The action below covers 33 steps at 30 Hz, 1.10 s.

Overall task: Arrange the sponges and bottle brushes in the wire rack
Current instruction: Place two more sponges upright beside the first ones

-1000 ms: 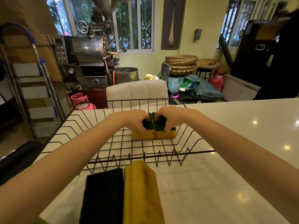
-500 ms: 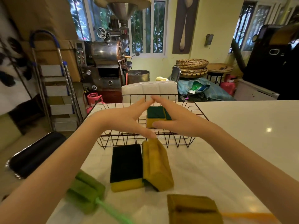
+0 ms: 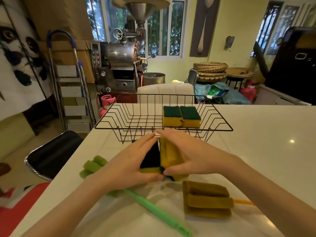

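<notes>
A black wire rack (image 3: pixel 220 124) stands on the white counter, with two yellow sponges with green tops (image 3: pixel 181 116) side by side in its right part. In front of the rack lie two more sponges: one dark side up (image 3: pixel 151 158), one yellow side up (image 3: pixel 168 154). My left hand (image 3: pixel 130 165) clasps the dark one from the left, and my right hand (image 3: pixel 193 153) clasps the yellow one from the right, pressing them together. A green bottle brush (image 3: pixel 153 210) lies near my left forearm. An orange-handled brush with a brown sponge head (image 3: pixel 206 199) lies to the right.
The white counter (image 3: pixel 265 151) stretches far to the right. A black chair (image 3: pixel 53 153) stands at the counter's left edge, with a red thing below it. A white chair back (image 3: pixel 165 93) rises behind the rack.
My hands let go of the two green-topped sponges in the rack, drew back toward me, and now close on the two sponges in front of the rack.
</notes>
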Tool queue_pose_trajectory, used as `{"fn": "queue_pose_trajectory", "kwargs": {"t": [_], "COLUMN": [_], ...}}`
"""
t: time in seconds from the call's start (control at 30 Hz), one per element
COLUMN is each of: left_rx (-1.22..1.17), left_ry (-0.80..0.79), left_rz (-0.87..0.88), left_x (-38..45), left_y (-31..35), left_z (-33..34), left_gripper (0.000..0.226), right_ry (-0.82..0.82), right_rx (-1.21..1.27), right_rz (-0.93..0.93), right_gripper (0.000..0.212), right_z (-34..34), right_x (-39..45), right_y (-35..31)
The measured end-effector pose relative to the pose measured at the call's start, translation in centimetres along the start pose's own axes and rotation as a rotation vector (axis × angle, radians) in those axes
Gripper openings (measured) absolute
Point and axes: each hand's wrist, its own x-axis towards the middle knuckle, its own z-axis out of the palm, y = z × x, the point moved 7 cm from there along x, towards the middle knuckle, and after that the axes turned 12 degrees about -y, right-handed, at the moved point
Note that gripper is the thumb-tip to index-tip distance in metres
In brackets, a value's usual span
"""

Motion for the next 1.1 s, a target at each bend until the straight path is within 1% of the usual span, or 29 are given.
{"fn": "queue_pose_trajectory", "kwargs": {"t": [0.07,0.17,0.27,0.33,0.4,0.5,0.7,0.83,0.9,1.1], "left_rx": [0.077,0.166,0.211,0.240,0.262,0.279,0.265,0.263,0.269,0.262], "left_ry": [-0.008,-0.064,-0.096,-0.094,-0.091,-0.087,-0.106,-0.100,-0.090,-0.093], "left_rz": [-0.037,-0.100,-0.126,-0.127,-0.126,-0.114,-0.103,-0.077,-0.066,-0.065], "left_x": [-0.1,-0.2,-0.3,-0.3,-0.3,-0.2,-0.2,-0.3,-0.3,-0.3], "left_y": [-0.1,-0.5,-0.6,-0.6,-0.8,-0.8,-0.7,-0.2,-0.1,-0.1], "left_z": [0.2,0.8,1.1,1.1,1.2,1.4,1.3,1.4,1.4,1.5], "left_gripper": [0.105,0.109,0.106,0.096,0.084,0.080,0.076,0.073,0.073,0.072], "right_ry": [-0.044,-0.099,-0.125,-0.123,-0.144,-0.195,-0.234,-0.309,-0.320,-0.343], "right_rx": [-0.014,-0.078,-0.150,-0.163,-0.156,-0.133,-0.104,-0.058,-0.020,0.063], "right_rz": [0.015,0.048,0.081,0.140,0.204,0.251,0.321,0.363,0.368,0.379], "right_gripper": [0.090,0.084,0.076,0.074,0.076,0.079,0.082,0.083,0.083,0.078], "right_z": [0.7,1.5,1.3,0.6,0.0,-0.7,-0.8,0.1,0.4,0.3], "right_x": [0.2,0.4,0.4,0.0,-0.6,-1.4,-2.7,-2.9,-2.8,-2.6], "right_y": [-0.1,0.0,0.1,0.5,1.2,2.1,3.5,4.6,5.1,5.6]}}
